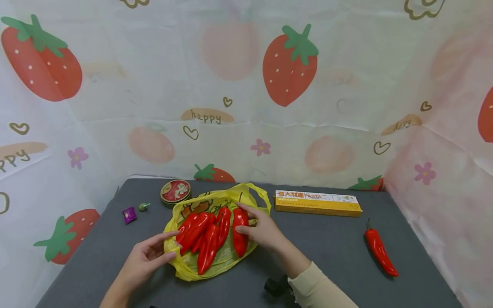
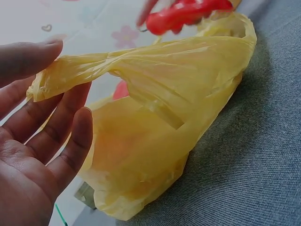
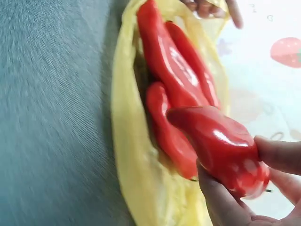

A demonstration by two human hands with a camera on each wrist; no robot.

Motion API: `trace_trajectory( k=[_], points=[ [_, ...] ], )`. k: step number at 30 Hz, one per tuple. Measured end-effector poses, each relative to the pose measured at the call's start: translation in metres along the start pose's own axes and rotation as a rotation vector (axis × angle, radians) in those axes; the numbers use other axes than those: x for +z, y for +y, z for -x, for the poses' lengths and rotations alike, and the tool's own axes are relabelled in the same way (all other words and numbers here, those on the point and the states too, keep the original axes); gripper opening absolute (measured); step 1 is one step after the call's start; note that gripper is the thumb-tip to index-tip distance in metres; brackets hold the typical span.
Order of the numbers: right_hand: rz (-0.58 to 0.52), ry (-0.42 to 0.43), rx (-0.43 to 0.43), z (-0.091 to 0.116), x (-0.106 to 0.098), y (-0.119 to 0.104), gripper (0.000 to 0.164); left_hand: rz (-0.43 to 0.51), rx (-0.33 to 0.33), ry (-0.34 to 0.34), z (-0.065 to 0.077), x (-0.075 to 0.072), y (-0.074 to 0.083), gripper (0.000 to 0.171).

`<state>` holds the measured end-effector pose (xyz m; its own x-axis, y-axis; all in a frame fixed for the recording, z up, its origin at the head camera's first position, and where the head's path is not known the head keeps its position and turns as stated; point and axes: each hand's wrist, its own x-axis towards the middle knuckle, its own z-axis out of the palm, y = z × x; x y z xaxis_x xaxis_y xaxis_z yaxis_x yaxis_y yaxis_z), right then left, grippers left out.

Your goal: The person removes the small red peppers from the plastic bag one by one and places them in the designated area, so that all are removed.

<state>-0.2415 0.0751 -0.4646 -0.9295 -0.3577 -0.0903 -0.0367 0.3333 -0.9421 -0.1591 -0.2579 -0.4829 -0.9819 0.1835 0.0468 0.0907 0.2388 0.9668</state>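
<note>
A yellow plastic bag [image 1: 188, 273] lies with its mouth spread wide, and several glossy red peppers [image 1: 209, 248] rest inside it. My left hand [image 1: 144, 259] is at the bag's left rim; in the left wrist view its thumb and fingers pinch the gathered edge of the yellow plastic [image 2: 141, 141]. Over the right part of the bag, my right hand [image 1: 265, 229] grips one red pepper [image 3: 221, 146] between thumb and fingers. In the right wrist view, that pepper is held above the others and overlaps them.
Behind the bag stands a round red tin [image 1: 176, 191], with a purple packet [image 1: 129, 215] and a small green item [image 1: 144, 207] to its left. A yellow and white pasta box [image 1: 317, 204] lies at back right. Another red pepper [image 1: 379, 252] lies far right on the dark table [image 1: 327, 244].
</note>
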Motion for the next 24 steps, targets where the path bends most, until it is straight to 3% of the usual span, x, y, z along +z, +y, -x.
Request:
trace_trajectory(
  k=[9, 24],
  points=[
    [0.048, 0.053, -0.077, 0.022, -0.030, -0.011, 0.054, -0.012, 0.007, 0.009, 0.001, 0.000, 0.000, 0.047],
    [0.152, 0.202, -0.007, 0.058, -0.088, 0.005, 0.064, -0.020, -0.013, 0.024, 0.001, 0.000, 0.001, 0.047]
  ],
)
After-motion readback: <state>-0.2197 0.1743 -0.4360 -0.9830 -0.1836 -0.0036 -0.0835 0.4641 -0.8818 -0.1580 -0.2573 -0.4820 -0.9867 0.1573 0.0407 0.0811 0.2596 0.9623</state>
